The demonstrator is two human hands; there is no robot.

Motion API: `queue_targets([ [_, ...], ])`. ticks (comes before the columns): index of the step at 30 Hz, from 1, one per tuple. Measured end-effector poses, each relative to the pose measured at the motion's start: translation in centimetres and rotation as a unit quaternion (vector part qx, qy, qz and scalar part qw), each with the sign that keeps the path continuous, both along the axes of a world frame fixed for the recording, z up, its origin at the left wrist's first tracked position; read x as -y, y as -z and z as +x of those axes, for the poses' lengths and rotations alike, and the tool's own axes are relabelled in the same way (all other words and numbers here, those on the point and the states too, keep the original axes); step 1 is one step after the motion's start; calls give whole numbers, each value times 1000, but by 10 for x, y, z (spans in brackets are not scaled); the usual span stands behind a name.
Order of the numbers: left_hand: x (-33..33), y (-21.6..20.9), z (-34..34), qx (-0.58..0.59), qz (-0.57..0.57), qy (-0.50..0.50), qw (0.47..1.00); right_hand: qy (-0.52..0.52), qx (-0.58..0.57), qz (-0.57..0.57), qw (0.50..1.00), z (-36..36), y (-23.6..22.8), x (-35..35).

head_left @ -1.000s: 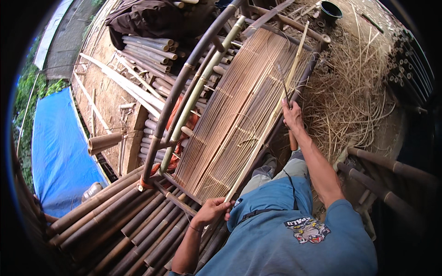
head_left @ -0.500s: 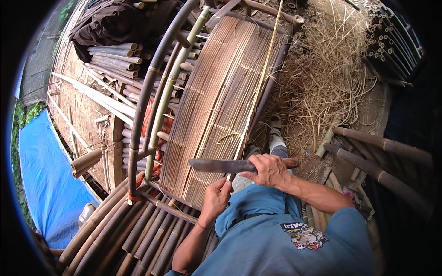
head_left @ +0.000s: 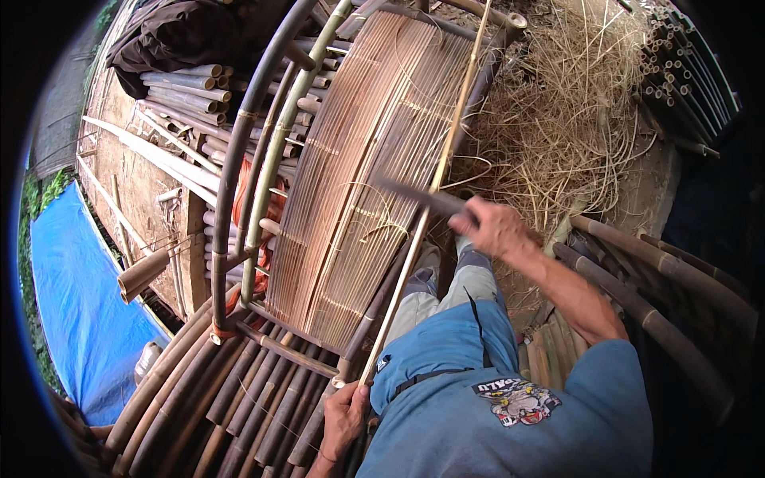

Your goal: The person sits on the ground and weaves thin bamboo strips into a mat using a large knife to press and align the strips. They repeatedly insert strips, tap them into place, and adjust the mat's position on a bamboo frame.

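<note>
My right hand [head_left: 500,229] grips the handle of a large dark-bladed knife [head_left: 418,193]. Its blade points left and lies across a long pale bamboo strip [head_left: 408,267], over the right edge of the slatted bamboo panel [head_left: 351,183]. The blade is a little blurred. Down by my waist, my left hand [head_left: 346,410] pinches the near end of that strip. From there the strip runs up and away, past the panel's far right corner. Thin curled shavings [head_left: 382,227] lie on the slats.
A dark bamboo frame with curved rails [head_left: 231,183] surrounds the panel's left side. Bamboo poles [head_left: 255,406] form a surface at lower left. Loose shavings [head_left: 558,135] heap on the ground at right. Bamboo rails [head_left: 637,287] stand right of me; a blue tarp [head_left: 88,303] lies far left.
My left hand has drawn back toward my waist with the strip's end. My right hand has moved the knife up and away along the strip, to the right.
</note>
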State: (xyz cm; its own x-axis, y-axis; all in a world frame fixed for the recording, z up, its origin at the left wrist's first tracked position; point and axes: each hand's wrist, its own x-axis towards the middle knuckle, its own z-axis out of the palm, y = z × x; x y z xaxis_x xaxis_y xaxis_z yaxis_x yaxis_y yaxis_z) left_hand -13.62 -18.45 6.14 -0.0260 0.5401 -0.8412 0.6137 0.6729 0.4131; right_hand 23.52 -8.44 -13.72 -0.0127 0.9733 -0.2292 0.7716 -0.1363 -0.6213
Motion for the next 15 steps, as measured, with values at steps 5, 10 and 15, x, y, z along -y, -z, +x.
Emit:
queue_targets([
  [5, -8, -8, 31, -53, 56, 64, 995, -103, -31, 214, 971, -43, -10, 24],
  [10, 1, -22, 37, -65, 73, 94, 991, 43, -9, 85, 995, 26, 15, -27],
  [15, 4, -25, 46, -80, 97, 104, 987, -13, -7, 160, 987, 37, 30, -31],
])
